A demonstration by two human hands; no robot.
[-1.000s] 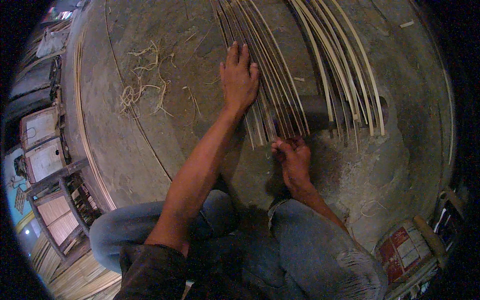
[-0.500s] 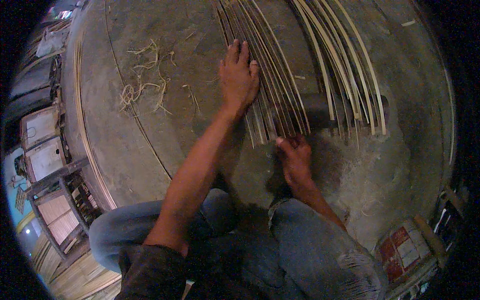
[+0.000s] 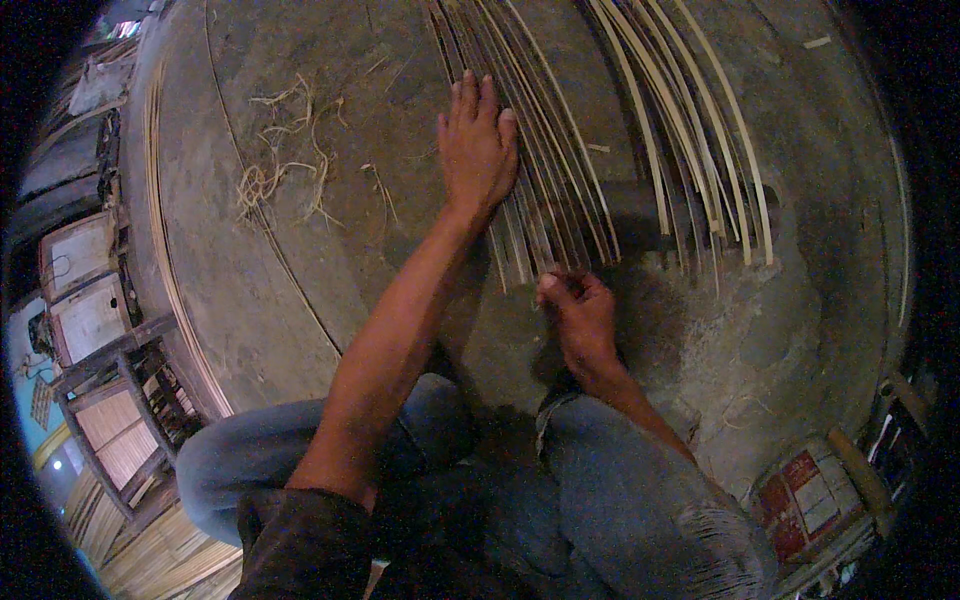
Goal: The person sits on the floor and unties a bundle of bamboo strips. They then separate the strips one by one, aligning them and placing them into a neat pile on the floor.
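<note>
Thin, split bamboo strips [image 3: 553,165] lie side by side on the concrete floor, running away from me. Flat across their left side rests my left hand [image 3: 478,150], its fingers stretched forward and nearly together. At the near ends of the strips, my right hand [image 3: 583,315] pinches with thumb and fingers around a strip end. How many strips it grips is hidden by the fingers. To the right lies a second group of wider, paler bamboo strips [image 3: 735,165], apart from both hands.
A tangle of pale fibre shavings [image 3: 290,150] lies left of my left hand. Long thin rods [image 3: 160,200] run along the left side, beside a wooden frame [image 3: 125,430]. A red and white box [image 3: 805,505] stands at lower right. Under the paler strips is a dark bar [image 3: 640,215].
My right hand has shifted slightly left along the near strip ends, still pinching. The left hand stays flat in almost the same place.
</note>
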